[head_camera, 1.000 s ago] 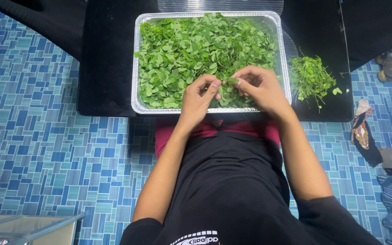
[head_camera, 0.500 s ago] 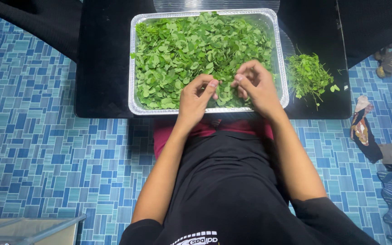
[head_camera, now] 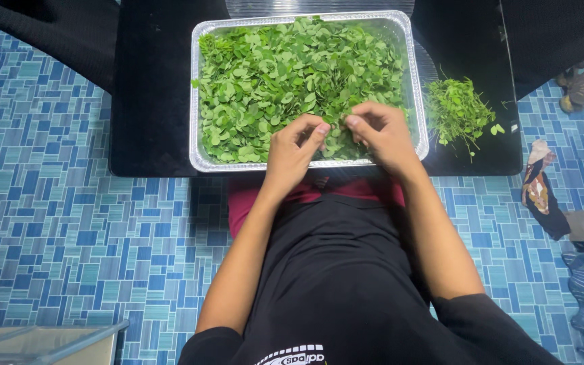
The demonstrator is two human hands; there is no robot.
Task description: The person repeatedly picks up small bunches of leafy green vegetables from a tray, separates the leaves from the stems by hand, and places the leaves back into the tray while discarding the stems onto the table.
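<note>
A silver foil tray (head_camera: 196, 101) on a black low table holds a deep layer of small round green leaves (head_camera: 285, 74). Both my hands hover over the tray's near right part. My left hand (head_camera: 292, 152) has its thumb and forefinger pinched together, fingers curled. My right hand (head_camera: 383, 135) faces it, thumb forward, fingers curled in. Their fingertips nearly meet over a small leafy sprig (head_camera: 336, 130), which is hard to tell apart from the loose leaves below.
A pile of thin green stems with leaves (head_camera: 457, 111) lies on the black table (head_camera: 150, 101) right of the tray. Blue patterned floor tiles (head_camera: 69, 223) surround it. A cloth (head_camera: 542, 192) lies at the right, and a glass edge (head_camera: 49, 334) shows at bottom left.
My right hand lifted slightly away from the left, then dropped back toward it. The fingertips are close together again over the tray's near edge. The view has shifted a little.
</note>
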